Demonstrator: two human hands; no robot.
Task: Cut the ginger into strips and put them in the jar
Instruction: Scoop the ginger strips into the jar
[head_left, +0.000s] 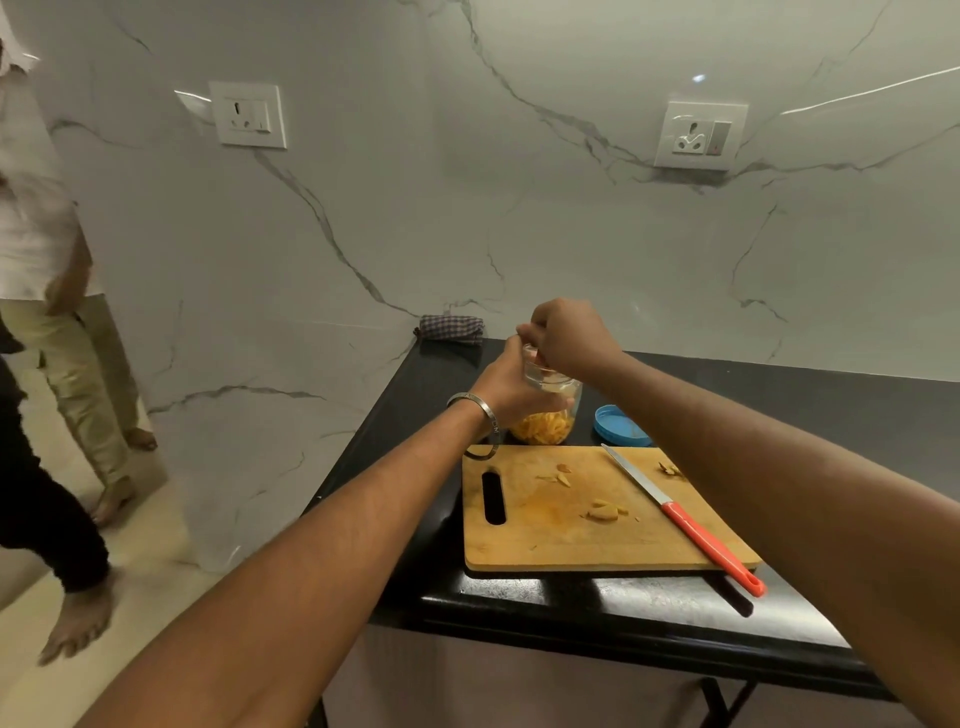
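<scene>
While hands hold upright jar (545, 410), knife (680, 512) lies diagonal.

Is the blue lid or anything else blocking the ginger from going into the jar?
No. The blue lid lies off on the counter beside the jar. The right hand is at the jar's open mouth while the left hand holds the jar.

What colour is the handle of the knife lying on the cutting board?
Red-orange, seen in the head view: the knife handle sticks out past the board's near edge.
</scene>
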